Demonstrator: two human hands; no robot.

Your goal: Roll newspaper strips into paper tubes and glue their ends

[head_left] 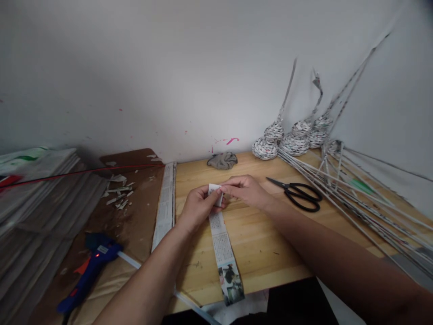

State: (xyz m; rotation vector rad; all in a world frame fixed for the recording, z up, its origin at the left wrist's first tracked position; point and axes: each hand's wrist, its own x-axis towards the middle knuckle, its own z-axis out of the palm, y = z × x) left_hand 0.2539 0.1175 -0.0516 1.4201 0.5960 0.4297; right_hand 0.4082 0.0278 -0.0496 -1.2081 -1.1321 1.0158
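Note:
A long strip of printed newspaper [221, 241] hangs from between my hands down over the table's front edge, with a picture at its lower end. Its upper end is folded over and pinched by both hands. My left hand [201, 205] has its fingers closed round the folded end, thumb on top. My right hand [245, 189] pinches the same end from the right, fingertips touching the paper. Black-handled scissors [302, 194] lie to the right of my right hand, blades pointing left. A stack of newspaper strips [165, 205] lies left of my hands.
A blue glue gun [91, 271] with a lit red light rests on brown cardboard [135, 221] beside paper scraps [120, 192]. A grey cloth [222, 160] lies by the wall. Woven paper gourd shapes [265, 146] and thin paper rods [355, 205] are at right; stacked newspapers [50, 212] at left.

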